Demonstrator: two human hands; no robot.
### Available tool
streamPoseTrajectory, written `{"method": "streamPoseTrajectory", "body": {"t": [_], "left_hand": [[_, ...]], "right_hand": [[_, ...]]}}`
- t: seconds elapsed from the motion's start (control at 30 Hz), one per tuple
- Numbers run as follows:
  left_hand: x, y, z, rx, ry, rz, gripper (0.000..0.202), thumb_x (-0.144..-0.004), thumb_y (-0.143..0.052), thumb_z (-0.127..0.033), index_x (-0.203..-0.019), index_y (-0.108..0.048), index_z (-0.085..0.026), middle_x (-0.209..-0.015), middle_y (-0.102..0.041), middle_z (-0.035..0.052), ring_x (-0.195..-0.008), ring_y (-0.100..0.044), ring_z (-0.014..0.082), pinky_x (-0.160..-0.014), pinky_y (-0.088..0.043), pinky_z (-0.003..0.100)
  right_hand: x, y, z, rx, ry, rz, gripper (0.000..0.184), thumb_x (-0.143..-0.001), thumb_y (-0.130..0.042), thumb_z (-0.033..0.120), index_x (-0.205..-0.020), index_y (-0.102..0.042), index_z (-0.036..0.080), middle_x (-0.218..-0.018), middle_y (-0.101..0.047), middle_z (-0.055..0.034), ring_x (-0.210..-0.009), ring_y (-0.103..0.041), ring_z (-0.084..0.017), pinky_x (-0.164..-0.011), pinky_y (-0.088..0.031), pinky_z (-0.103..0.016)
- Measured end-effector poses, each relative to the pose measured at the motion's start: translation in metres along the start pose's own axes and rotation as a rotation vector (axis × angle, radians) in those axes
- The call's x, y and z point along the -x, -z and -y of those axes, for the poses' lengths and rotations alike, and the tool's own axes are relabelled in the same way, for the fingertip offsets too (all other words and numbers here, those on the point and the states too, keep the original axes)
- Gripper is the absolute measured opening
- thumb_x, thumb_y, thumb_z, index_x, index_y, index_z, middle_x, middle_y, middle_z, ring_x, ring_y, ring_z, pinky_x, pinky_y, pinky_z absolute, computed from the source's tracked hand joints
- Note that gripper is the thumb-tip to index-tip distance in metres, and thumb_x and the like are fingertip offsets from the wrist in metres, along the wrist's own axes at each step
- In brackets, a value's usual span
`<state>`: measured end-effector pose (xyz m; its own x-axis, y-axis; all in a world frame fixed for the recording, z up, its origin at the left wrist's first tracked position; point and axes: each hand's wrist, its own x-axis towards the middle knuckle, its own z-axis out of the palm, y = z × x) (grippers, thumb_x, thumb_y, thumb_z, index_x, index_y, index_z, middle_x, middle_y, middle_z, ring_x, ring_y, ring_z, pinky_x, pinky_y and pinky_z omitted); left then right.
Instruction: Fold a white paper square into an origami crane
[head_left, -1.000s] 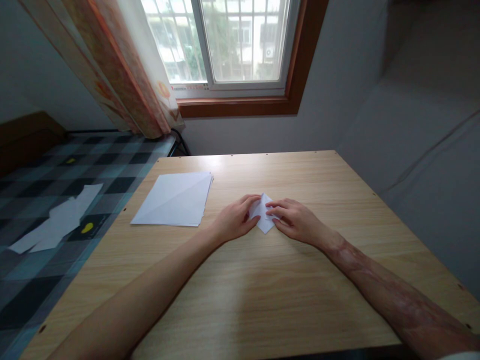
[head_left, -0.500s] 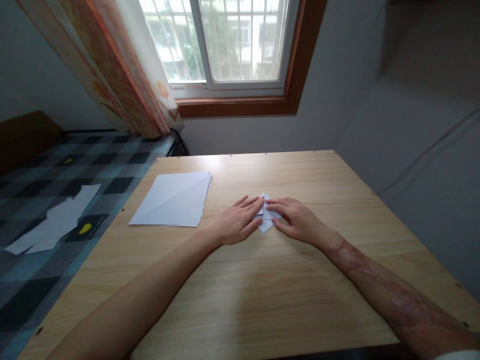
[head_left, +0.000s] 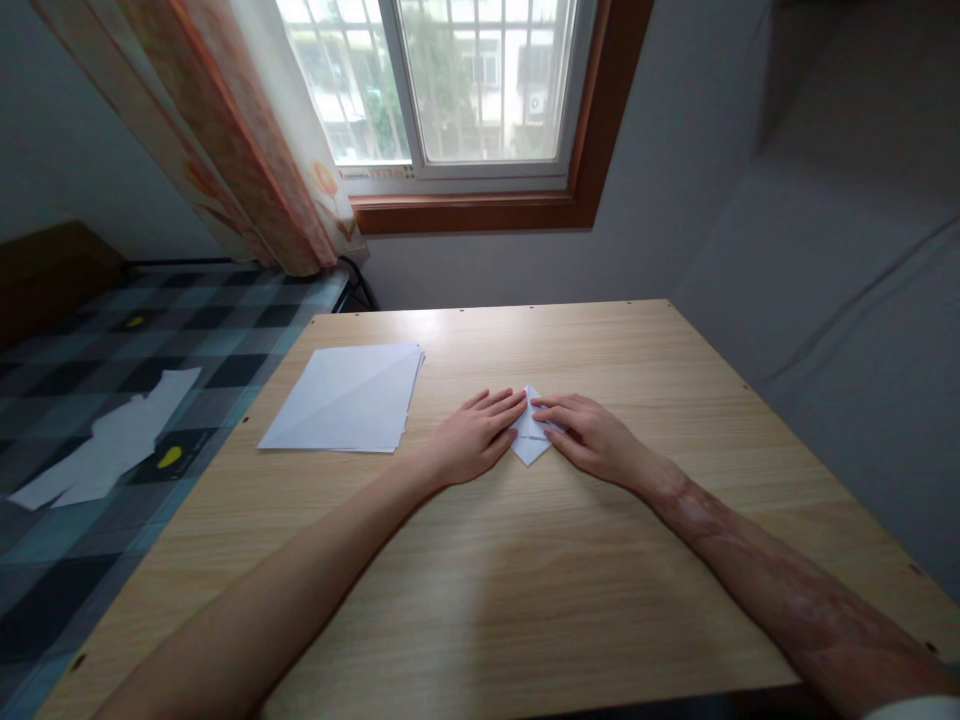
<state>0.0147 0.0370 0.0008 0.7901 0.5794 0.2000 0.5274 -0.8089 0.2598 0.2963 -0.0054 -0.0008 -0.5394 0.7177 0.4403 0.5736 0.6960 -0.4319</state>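
Observation:
A small folded piece of white paper lies flat on the wooden table, its pointed ends facing away from and toward me. My left hand rests over its left side, fingers stretched out and fingertips on the paper. From the other side, my right hand covers the right part of the paper, with its fingers extended and lightly bent, tips touching the folds. Both hands lie palm down, and the paper's left and right corners are hidden beneath them.
A stack of white paper sheets lies on the table's left. Beyond the left edge, a bed with a checked cover bears white paper scraps. A window and a patterned curtain are behind the table.
My left fingers have slid slightly left, and the left thumb has drawn up toward the other fingers. My right thumb has shifted slightly up. The folded paper stays in place.

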Motion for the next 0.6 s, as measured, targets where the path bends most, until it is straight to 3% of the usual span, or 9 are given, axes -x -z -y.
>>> {"method": "streamPoseTrajectory", "body": {"t": [0.2, 0.3, 0.43, 0.6], "left_hand": [[-0.0007, 0.0014, -0.0062, -0.013, -0.118, -0.192, 0.037, -0.113, -0.052, -0.03, -0.142, -0.074, -0.024, -0.151, -0.073, 0.0083, -0.137, -0.071, 0.0274, -0.12, -0.055, 0.05], [-0.0006, 0.001, -0.0069, 0.01, -0.137, -0.216, 0.034, -0.111, -0.055, -0.027, -0.135, -0.078, -0.024, -0.146, -0.076, 0.008, -0.129, -0.074, 0.0278, -0.112, -0.06, 0.048], [-0.0007, 0.0004, -0.0071, 0.037, -0.166, -0.222, 0.033, -0.111, -0.055, -0.025, -0.134, -0.079, -0.023, -0.145, -0.076, 0.0096, -0.129, -0.074, 0.0276, -0.114, -0.06, 0.048], [0.0002, 0.0008, -0.0076, 0.039, -0.174, -0.222, 0.034, -0.112, -0.053, -0.025, -0.136, -0.078, -0.023, -0.142, -0.078, 0.01, -0.129, -0.074, 0.027, -0.115, -0.059, 0.047]], "right_hand": [[0.0001, -0.0064, -0.004, -0.009, -0.041, 0.014, 0.035, -0.109, -0.058, 0.019, -0.141, -0.069, 0.027, -0.158, -0.067, -0.0113, -0.147, -0.063, -0.03, -0.125, -0.051, -0.058], [0.0, -0.0094, -0.0056, 0.021, -0.06, 0.025, 0.045, -0.108, -0.057, 0.021, -0.153, -0.062, 0.027, -0.164, -0.061, -0.0117, -0.152, -0.058, -0.031, -0.128, -0.047, -0.059], [-0.0007, -0.0102, -0.0072, 0.086, -0.048, 0.072, 0.061, -0.111, -0.052, 0.023, -0.171, -0.045, 0.03, -0.173, -0.051, -0.0092, -0.16, -0.049, -0.032, -0.132, -0.043, -0.061], [-0.003, -0.0058, -0.0096, 0.178, -0.053, 0.195, 0.06, -0.114, -0.043, 0.026, -0.174, -0.039, 0.032, -0.178, -0.043, -0.0051, -0.165, -0.042, -0.031, -0.132, -0.04, -0.062]]}}
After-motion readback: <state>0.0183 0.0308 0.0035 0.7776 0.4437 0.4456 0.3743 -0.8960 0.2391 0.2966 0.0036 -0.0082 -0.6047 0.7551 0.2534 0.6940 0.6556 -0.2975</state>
